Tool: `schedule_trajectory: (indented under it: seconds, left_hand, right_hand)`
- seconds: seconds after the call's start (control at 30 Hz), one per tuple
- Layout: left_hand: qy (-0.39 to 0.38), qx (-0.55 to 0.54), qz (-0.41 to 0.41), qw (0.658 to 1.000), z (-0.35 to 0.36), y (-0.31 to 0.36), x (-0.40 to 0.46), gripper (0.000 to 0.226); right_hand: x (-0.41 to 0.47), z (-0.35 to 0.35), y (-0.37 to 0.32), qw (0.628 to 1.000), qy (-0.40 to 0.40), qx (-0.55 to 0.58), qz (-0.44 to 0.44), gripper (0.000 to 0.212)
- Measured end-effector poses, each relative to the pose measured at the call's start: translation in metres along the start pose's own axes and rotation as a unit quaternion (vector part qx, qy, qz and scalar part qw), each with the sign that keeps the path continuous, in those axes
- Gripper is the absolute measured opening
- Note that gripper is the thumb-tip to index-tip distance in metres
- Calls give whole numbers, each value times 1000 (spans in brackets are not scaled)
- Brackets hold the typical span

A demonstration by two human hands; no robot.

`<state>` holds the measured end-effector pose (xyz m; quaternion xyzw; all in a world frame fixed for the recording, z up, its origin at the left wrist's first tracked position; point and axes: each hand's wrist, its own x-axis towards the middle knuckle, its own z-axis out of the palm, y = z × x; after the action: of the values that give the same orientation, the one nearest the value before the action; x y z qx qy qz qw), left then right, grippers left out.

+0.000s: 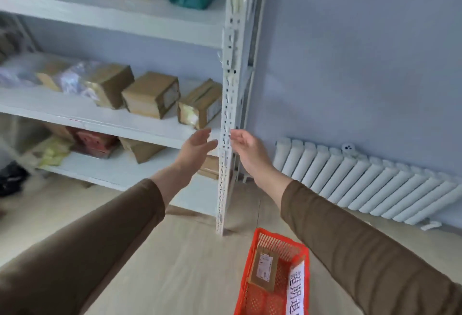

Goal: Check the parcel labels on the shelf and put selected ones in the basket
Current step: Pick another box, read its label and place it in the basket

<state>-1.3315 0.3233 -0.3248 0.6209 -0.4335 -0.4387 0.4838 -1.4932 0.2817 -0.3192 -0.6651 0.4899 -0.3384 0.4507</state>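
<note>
Both hands, the left hand (197, 143) and right hand (246, 146), are spread wide (holding nothing) beside the shelf post (226, 124). Below the post, a red basket (252, 259) holds one brown parcel (263, 271).

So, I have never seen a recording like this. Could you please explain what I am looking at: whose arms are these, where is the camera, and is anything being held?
There is no machine here. A person wears one camera on the head, looking forward and down, so the two arms in brown sleeves are the person's own.

The left hand and the right hand are both open and empty, reaching toward the white shelf post. They hold nothing.

On the middle shelf sit several cardboard parcels; the nearest parcel lies just above the left hand. More parcels lie on the shelves above and below, some in green wrapping.

On the floor stands an orange basket with one flat parcel already inside and a white paper sign on its rim. A white radiator runs along the wall.
</note>
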Motion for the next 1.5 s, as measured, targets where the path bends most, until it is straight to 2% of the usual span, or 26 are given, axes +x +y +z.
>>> schedule_trajectory:
  seconds: [0.2,0.33,0.5,0.63,0.97,1.13,1.5]
  left_hand:
    - [52,29,80,995,-137,80,-17,52]
    - [79,49,129,987,-243,115,-9,52]
    - [83,80,162,980,-373,148,6,46]
    - [71,110,166,977,-450,165,26,44]
    - [50,157,200,966,-579,181,142,46]
    - [49,150,214,964,-630,198,221,49]
    - [27,108,193,975,-725,231,372,78]
  right_hand:
    - [26,78,-139,992,-63,5,-113,32]
    - [49,143,-216,983,-69,-3,-170,32]
    - [77,222,-298,980,-64,-26,-187,37]
    - [103,272,-347,981,-60,-30,-180,41]
    - [213,352,-414,980,-71,-42,-181,53]
    - [294,383,-441,982,-64,-2,-176,58]
    - [430,460,-512,989,-32,83,-120,65]
